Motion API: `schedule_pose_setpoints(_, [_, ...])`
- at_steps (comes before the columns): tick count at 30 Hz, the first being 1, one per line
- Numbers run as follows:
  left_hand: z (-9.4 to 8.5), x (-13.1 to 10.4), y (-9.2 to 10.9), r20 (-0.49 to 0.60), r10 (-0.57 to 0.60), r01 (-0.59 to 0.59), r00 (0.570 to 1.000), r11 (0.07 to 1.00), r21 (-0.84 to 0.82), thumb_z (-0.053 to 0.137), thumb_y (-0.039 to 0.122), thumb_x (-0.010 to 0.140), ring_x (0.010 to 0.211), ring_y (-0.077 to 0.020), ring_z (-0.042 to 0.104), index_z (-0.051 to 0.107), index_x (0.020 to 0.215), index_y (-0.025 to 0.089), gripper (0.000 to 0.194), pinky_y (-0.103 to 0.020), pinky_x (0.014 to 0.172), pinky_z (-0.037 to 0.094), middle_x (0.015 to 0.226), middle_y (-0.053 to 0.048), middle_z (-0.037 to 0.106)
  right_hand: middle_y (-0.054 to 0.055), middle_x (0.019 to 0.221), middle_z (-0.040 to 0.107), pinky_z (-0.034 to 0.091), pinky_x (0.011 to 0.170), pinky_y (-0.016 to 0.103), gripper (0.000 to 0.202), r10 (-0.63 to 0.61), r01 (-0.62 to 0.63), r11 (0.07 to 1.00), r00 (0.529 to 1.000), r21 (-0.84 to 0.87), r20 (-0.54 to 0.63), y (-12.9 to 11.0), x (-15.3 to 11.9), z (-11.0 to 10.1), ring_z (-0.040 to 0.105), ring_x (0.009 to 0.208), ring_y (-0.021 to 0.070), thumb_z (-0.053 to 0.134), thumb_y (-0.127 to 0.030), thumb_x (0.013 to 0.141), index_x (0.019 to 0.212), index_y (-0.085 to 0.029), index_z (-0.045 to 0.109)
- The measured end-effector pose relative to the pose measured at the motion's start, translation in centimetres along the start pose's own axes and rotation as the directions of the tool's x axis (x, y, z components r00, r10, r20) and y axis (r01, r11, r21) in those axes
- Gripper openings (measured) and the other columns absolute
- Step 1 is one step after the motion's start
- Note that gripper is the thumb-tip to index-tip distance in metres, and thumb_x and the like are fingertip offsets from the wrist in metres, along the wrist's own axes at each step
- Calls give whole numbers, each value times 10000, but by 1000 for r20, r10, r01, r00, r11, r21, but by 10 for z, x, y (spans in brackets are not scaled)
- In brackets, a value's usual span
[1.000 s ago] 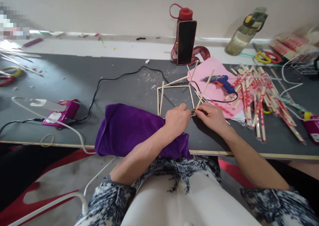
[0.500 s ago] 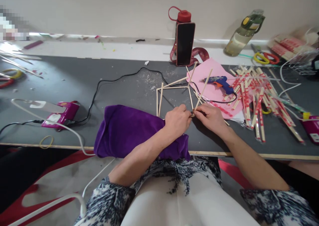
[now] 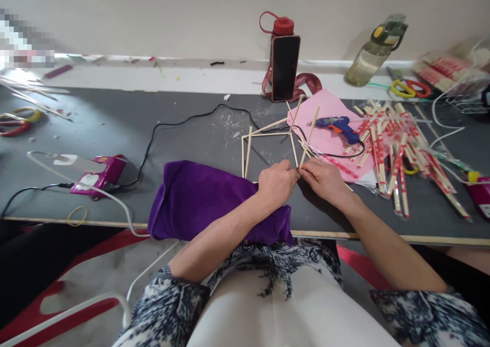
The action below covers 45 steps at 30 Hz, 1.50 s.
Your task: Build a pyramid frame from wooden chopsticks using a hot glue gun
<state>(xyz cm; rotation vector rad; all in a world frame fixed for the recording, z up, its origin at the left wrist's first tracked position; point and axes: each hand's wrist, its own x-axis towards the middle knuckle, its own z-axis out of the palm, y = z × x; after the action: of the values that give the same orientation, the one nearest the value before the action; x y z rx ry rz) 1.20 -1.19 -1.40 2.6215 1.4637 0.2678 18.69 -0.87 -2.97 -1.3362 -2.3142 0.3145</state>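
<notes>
Bench, seated worker, seen from close by. Both bare hands were together near the front edge of the grey tabletop, fingertips almost meeting. The right hand had thumb and fingers pinched on the low end of a slanting wooden stick, whose free end rose up and away from the worker. The left hand was curled, knuckles up, at the same corner; what lay inside its fingers was hidden, so I could not tell whether it gripped anything.

The stick frame sat on the tabletop just beyond the left hand, a pale, open outline with more sticks jutting from its corners. Its near side was partly covered by the left hand.

The left forearm crossed over a bunched purple cloth. To the right of the frame, a blue glue gun lay on pink paper, its nozzle pointing left. Farther right: a loose heap of chopsticks in red-printed clear wrappers, some overlapping the paper.

At the back, a phone stood upright in front of a red-capped bottle. A green-topped bottle stood on the white ledge, scissors near it. Off to the left, a magenta power block with cables plugged in.
</notes>
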Motion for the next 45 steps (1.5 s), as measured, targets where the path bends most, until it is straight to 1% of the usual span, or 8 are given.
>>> schedule_pose_setpoints(8, [0,0,-1,20,8,-8,1000,1000,-3,348,376,940,819,-176,590,675,911,224,362,-276,567,361,922,-40,604,44,751,564,369,635,270,223,-65,66,997,998,41,-8,1,1,-1,526,722,159,416,-226,918,778,-184,584])
schedule_pose_setpoints(15, [0,1,0,33,12,-11,999,1000,-28,344,368,942,828,-174,606,671,902,208,366,-271,581,381,965,-38,619,47,757,558,374,640,271,236,-88,88,996,996,31,-7,2,-1,1,523,730,160,398,-224,924,780,-184,580])
schedule_pose_setpoints(20, [0,0,0,21,21,-20,1000,999,-30,354,361,940,816,-171,614,670,889,207,355,-273,570,376,942,-34,627,43,743,552,374,633,271,251,-100,100,995,995,23,-16,2,-2,2,522,723,159,386,-231,934,774,-185,574])
schedule_pose_setpoints(27, [3,-2,-1,-7,30,-30,1000,999,-17,361,357,937,805,-178,613,670,885,213,345,-281,565,377,903,-29,620,47,762,565,386,638,270,239,-81,81,996,996,30,-23,-1,-2,3,534,730,159,392,-232,933,793,-184,580])
schedule_pose_setpoints(32, [4,-4,0,-9,15,-15,1000,1000,5,378,354,931,800,-185,608,686,893,209,343,-279,570,381,876,-49,608,45,746,568,401,640,274,217,-46,50,997,996,59,-71,-4,-5,6,541,719,161,416,-231,925,818,-185,598])
schedule_pose_setpoints(37, [6,-6,0,-37,47,-46,998,999,26,386,317,930,799,-183,608,687,938,208,320,-276,565,393,878,-61,598,41,751,587,419,623,270,191,-26,39,993,993,109,-115,-4,-8,11,558,712,157,443,-238,919,888,-195,627])
schedule_pose_setpoints(41, [9,-8,-1,-37,64,-63,997,997,39,397,284,924,809,-195,610,690,921,179,312,-283,570,417,840,-71,584,53,795,616,440,653,282,193,-15,27,994,994,107,-110,-5,-7,12,576,749,165,454,-259,917,896,-205,639])
schedule_pose_setpoints(45, [8,-7,-2,-25,83,-82,996,996,38,404,230,913,817,-206,614,690,902,162,294,-289,585,441,799,-74,577,56,781,620,448,656,285,214,-9,20,995,994,96,-109,-5,-6,12,580,737,167,445,-274,921,883,-205,644])
